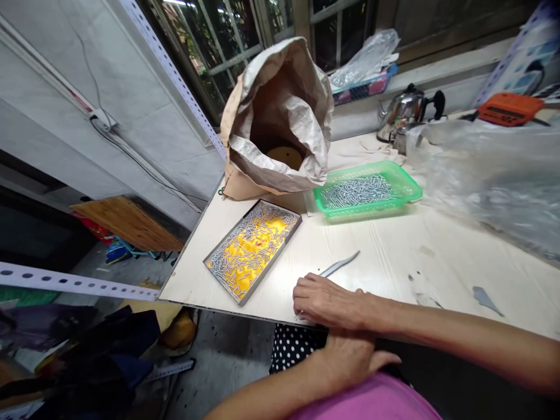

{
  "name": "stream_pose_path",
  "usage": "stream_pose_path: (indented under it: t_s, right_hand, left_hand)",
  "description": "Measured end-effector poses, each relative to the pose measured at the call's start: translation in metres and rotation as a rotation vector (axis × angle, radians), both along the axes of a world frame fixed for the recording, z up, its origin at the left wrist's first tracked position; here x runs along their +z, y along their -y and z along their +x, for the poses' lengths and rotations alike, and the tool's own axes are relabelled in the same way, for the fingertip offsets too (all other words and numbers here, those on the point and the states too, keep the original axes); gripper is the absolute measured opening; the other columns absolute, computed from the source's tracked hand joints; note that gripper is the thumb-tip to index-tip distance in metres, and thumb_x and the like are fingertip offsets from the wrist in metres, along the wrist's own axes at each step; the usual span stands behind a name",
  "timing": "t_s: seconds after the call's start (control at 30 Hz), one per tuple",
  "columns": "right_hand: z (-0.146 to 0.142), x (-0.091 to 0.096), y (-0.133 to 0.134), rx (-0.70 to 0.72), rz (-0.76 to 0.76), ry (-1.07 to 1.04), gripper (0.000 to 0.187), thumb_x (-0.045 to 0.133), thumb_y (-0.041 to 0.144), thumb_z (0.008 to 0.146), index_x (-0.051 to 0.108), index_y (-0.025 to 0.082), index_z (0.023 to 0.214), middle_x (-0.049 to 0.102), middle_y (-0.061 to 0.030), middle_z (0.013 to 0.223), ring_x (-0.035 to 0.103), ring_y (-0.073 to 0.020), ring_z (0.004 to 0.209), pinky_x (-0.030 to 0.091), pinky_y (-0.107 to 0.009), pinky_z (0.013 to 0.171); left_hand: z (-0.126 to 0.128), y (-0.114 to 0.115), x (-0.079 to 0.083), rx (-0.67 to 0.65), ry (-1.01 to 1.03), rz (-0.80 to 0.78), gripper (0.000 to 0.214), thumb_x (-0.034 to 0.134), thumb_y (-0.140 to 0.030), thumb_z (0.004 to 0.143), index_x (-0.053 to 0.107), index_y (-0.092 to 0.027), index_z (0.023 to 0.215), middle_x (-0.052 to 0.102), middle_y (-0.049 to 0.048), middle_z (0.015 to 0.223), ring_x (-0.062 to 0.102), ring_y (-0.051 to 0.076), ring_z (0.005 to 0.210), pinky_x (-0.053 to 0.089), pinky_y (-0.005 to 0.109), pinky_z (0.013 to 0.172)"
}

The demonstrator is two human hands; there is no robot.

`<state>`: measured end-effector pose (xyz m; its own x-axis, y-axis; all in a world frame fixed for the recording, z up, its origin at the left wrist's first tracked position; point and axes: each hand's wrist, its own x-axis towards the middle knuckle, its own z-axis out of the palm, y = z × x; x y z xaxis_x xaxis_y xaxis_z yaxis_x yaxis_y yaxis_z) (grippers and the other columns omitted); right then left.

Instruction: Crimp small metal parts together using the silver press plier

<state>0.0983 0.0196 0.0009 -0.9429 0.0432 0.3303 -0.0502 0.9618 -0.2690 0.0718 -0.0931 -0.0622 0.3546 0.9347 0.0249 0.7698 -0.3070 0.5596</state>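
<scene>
My right hand (326,302) lies palm down on the white table (394,256) at its near edge, fingers stretched leftward and loosely together, holding nothing I can see. A thin metal blade (340,264) lies just behind its knuckles, touching or nearly so. My left hand (352,357) sits below the table edge under my right wrist, thumb out, its fingers hidden. A shallow metal tray (210,259) with a yellow lining and many small metal pins lies to the left of my right hand.
A green plastic basket (411,189) of metal pins stands at mid-table. Behind it are an open paper sack (301,116), a steel kettle (405,111) and a clear plastic bag (494,175). An orange tool (510,108) is far right. Perforated metal bars (65,283) stand on the left.
</scene>
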Motion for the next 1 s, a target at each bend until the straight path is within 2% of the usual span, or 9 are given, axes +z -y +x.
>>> stream_pose_path:
  t_s: [0.07,0.17,0.3,0.43,0.53,0.67,0.77,0.87,1.0]
  right_hand:
    - [0.001,0.023,-0.012,-0.078,-0.022,-0.098,0.018,0.048,0.021,0.095,0.064,0.02,0.087,0.064,-0.0046,0.084,0.053,-0.0191,0.081,0.04,-0.032,0.073]
    - [0.016,0.065,-0.053,-0.341,-0.042,-0.307,0.021,0.044,0.026,0.098,0.064,0.02,0.094,0.065,-0.0076,0.09,0.057,-0.0207,0.088,0.043,-0.034,0.079]
    - [0.044,0.097,-0.127,-0.715,0.115,-0.366,0.023,0.046,0.032,0.097,0.065,0.019,0.094,0.064,-0.0099,0.093,0.059,-0.0247,0.091,0.044,-0.036,0.08]
    - [0.057,0.096,-0.164,-0.915,0.208,-0.296,0.026,0.049,0.034,0.095,0.064,0.017,0.109,0.062,-0.0117,0.1,0.06,-0.0263,0.088,0.045,-0.036,0.071]
    - [0.058,0.083,-0.143,-0.875,0.156,-0.277,0.027,0.048,0.029,0.096,0.062,0.017,0.116,0.063,-0.0117,0.101,0.061,-0.0238,0.084,0.047,-0.036,0.074]
    - [0.058,0.048,-0.078,-0.68,-0.024,-0.199,0.019,0.049,0.025,0.097,0.064,0.019,0.106,0.065,-0.0081,0.094,0.061,-0.0208,0.085,0.048,-0.033,0.075]
    - [0.064,0.022,-0.034,-0.594,-0.157,-0.051,0.016,0.052,0.022,0.095,0.066,0.019,0.101,0.066,-0.0053,0.091,0.062,-0.0186,0.08,0.048,-0.032,0.072]
    - [0.073,0.005,-0.004,-0.591,-0.283,0.028,0.015,0.052,0.02,0.094,0.067,0.021,0.097,0.065,-0.0041,0.092,0.062,-0.0175,0.08,0.048,-0.03,0.071]
    - [0.079,-0.013,0.019,-0.642,-0.333,-0.041,0.015,0.053,0.018,0.093,0.066,0.022,0.1,0.065,-0.0043,0.091,0.063,-0.0192,0.08,0.05,-0.032,0.071]
  left_hand:
    - [-0.01,-0.003,0.012,-0.036,0.012,0.078,0.065,0.058,-0.056,0.088,0.046,-0.017,0.139,0.057,0.015,0.134,0.054,0.033,0.123,0.045,0.046,0.104]
    - [-0.048,-0.021,0.044,0.026,-0.01,0.241,0.041,0.053,-0.041,0.094,0.055,-0.02,0.13,0.06,0.0132,0.129,0.054,0.028,0.121,0.045,0.045,0.104]
    - [-0.129,-0.064,0.082,0.47,-0.182,0.311,0.026,0.042,-0.024,0.098,0.067,-0.019,0.1,0.068,0.0092,0.098,0.06,0.023,0.096,0.048,0.04,0.091]
    - [-0.193,-0.106,0.083,0.718,-0.359,0.109,0.025,0.048,-0.025,0.096,0.07,-0.016,0.089,0.068,0.0092,0.096,0.06,0.022,0.097,0.046,0.033,0.087]
    - [-0.212,-0.127,0.069,0.764,-0.431,-0.016,0.028,0.047,-0.029,0.096,0.071,-0.016,0.092,0.068,0.0107,0.1,0.061,0.023,0.1,0.044,0.03,0.082]
    - [-0.22,-0.143,0.056,0.717,-0.481,-0.052,0.027,0.047,-0.029,0.094,0.07,-0.016,0.098,0.067,0.012,0.106,0.062,0.025,0.103,0.041,0.029,0.076]
    - [-0.223,-0.15,0.054,0.711,-0.503,-0.071,0.026,0.045,-0.024,0.092,0.07,-0.016,0.089,0.069,0.0114,0.102,0.064,0.025,0.096,0.039,0.028,0.071]
    - [-0.221,-0.154,0.056,0.747,-0.506,-0.107,0.027,0.045,-0.026,0.092,0.068,-0.017,0.081,0.07,0.0107,0.097,0.065,0.024,0.089,0.037,0.028,0.066]
    - [-0.214,-0.158,0.06,0.778,-0.524,-0.106,0.024,0.047,-0.025,0.09,0.069,-0.016,0.083,0.071,0.0125,0.096,0.066,0.026,0.09,0.037,0.028,0.066]
